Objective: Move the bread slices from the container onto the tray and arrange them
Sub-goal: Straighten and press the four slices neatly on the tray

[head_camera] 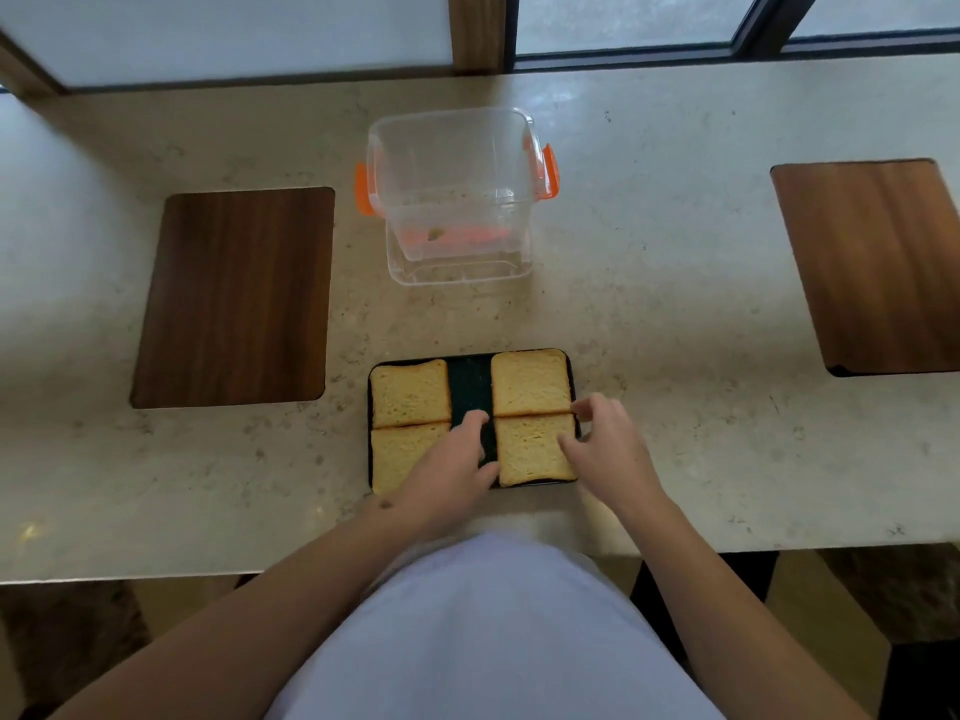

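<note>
A dark tray [470, 379] sits near the counter's front edge with several bread slices on it. Two lie on the left: a far one [410, 393] and a near one [397, 454]. Two lie on the right: a far one [530, 381] and a near one [530, 449]. My left hand [452, 470] rests over the tray's middle strip, fingers touching the left edge of the near right slice. My right hand [605, 444] touches that slice's right edge with fingers spread. The clear container [452, 194] with orange clips stands behind the tray and holds only crumbs.
A dark wooden placemat [234, 298] lies to the left and another [878, 267] to the right on the beige stone counter [649, 304]. A window frame runs along the far edge. My white-clothed torso fills the foreground.
</note>
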{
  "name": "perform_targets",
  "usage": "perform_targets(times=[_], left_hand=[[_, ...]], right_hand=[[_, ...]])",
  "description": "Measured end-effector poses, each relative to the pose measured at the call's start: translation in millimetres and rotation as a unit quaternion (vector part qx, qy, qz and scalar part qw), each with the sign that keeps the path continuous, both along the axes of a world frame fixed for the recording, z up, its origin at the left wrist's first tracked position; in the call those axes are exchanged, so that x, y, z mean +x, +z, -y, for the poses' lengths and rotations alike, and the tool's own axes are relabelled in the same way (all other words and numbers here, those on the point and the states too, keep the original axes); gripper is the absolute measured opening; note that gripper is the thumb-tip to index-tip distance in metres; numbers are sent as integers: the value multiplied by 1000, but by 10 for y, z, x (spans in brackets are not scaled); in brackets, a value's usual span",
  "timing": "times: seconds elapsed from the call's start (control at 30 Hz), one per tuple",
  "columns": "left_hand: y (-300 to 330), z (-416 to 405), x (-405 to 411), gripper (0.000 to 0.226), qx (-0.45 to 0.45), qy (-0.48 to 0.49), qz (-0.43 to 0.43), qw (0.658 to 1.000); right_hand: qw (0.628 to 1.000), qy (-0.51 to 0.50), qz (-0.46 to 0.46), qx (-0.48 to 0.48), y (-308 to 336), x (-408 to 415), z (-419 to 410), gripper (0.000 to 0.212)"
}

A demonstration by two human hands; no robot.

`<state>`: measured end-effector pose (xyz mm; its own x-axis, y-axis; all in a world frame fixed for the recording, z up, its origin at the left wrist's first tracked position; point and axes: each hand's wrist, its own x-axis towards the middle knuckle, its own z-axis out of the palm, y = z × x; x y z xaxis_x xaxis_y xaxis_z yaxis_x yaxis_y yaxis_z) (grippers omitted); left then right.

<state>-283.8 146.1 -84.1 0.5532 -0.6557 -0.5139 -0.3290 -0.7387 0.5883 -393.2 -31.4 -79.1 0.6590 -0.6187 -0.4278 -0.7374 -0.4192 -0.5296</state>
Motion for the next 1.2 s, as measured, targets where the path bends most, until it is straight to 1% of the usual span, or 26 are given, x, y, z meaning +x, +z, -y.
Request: perform_targets(times=[0.1, 0.17, 0.23, 0.27, 0.37, 0.4, 0.43, 0.5, 0.53, 0.6, 0.67, 0.7, 0.8, 0.87, 1.03, 1.2], left_hand=[[46, -115, 217, 60, -21, 106, -15, 994], [66, -218, 401, 63, -24, 200, -13, 979], [77, -328, 565, 62, -13, 275, -12, 961], [75, -374, 630, 57, -14, 308, -22, 951], [70, -458, 743, 26, -25, 367, -49, 929], [64, -468, 757, 17, -25, 378, -50, 924], [65, -466, 763, 14, -28, 389, -57, 919], [44, -472, 771, 25, -39, 409, -70, 909], [52, -466, 777, 25, -41, 417, -70, 905], [37, -473, 809, 7, -48, 426, -84, 899], [16, -476, 834, 40, -41, 431, -119, 893], [8, -479, 849, 47, -36, 437, -136, 888], [1, -482, 896, 52, -30, 451, -172, 875], [-1, -472, 929, 52, -29, 453, -175, 874], [33, -408, 898, 56, -22, 443, -173, 879], [54, -311, 794, 59, -16, 422, -148, 894]], right_hand=[[998, 27, 28, 41, 57, 374, -151, 35], [996, 52, 23, 62, 42, 605, -275, 36], [994, 88, 7, 67, -4, 792, -404, 41], [992, 102, -1, 70, -26, 875, -464, 44], [989, 106, -33, 102, -76, 1067, -631, 50], [988, 98, -45, 114, -86, 1109, -677, 52], [987, 90, -54, 121, -98, 1138, -717, 51], [987, 86, -60, 124, -129, 1171, -778, 49], [987, 86, -62, 124, -143, 1177, -803, 51], [987, 85, -64, 124, -175, 1185, -830, 56], [987, 82, -64, 125, -197, 1192, -840, 59], [987, 81, -63, 128, -203, 1198, -838, 60], [985, 77, -63, 139, -220, 1215, -831, 58], [985, 80, -64, 140, -232, 1224, -824, 57], [985, 76, -70, 139, -260, 1260, -793, 56], [985, 75, -77, 137, -280, 1284, -812, 54]])
